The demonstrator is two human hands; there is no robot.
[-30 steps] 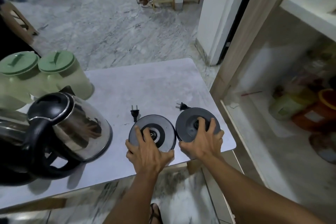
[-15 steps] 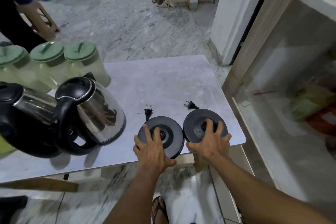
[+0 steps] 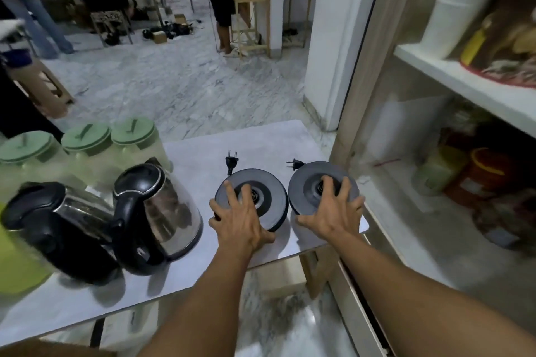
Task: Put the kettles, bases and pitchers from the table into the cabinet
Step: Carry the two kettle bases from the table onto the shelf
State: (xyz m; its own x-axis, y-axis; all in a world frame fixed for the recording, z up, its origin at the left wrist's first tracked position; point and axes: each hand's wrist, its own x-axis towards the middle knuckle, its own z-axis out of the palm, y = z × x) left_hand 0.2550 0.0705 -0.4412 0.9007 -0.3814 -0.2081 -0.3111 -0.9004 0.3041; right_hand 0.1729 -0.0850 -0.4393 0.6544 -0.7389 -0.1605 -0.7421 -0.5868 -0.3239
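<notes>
An open cabinet [image 3: 452, 171] fills the right side, its shelves crowded with blurred containers, just beside the grey table [image 3: 191, 153]. On the table's left stand two steel kettles [image 3: 162, 211] with black handles, and behind them three pitchers [image 3: 133, 136] with green lids. At the near right edge two round black bases sit side by side, plugs pointing away. The left hand [image 3: 240, 220] grips the left base [image 3: 255, 197], fingers spread on top; the right hand [image 3: 333, 211] grips the right base [image 3: 313, 185] likewise.
</notes>
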